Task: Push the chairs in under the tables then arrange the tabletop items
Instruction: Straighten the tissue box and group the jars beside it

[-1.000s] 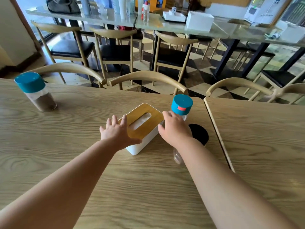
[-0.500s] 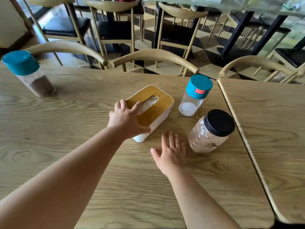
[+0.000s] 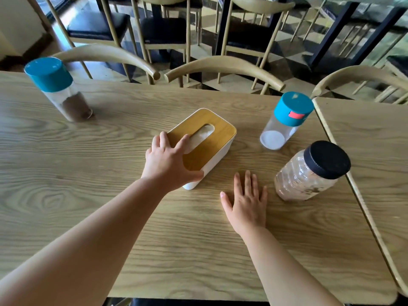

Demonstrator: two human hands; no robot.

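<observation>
The left hand (image 3: 170,164) grips the near corner of the tissue box (image 3: 207,146), thumb along its white side and fingers spread over the wooden lid; the box sits askew at the middle of the wooden table (image 3: 88,195). The right hand (image 3: 247,203) lies released, fingers straight, seemingly flat on the tabletop just beside the box. A black-lidded jar (image 3: 309,173) stands by the right edge, a teal-capped jar (image 3: 284,120) behind it, another teal-capped jar (image 3: 59,89) towards the far left corner. Chair backs (image 3: 223,67) line the far edge
</observation>
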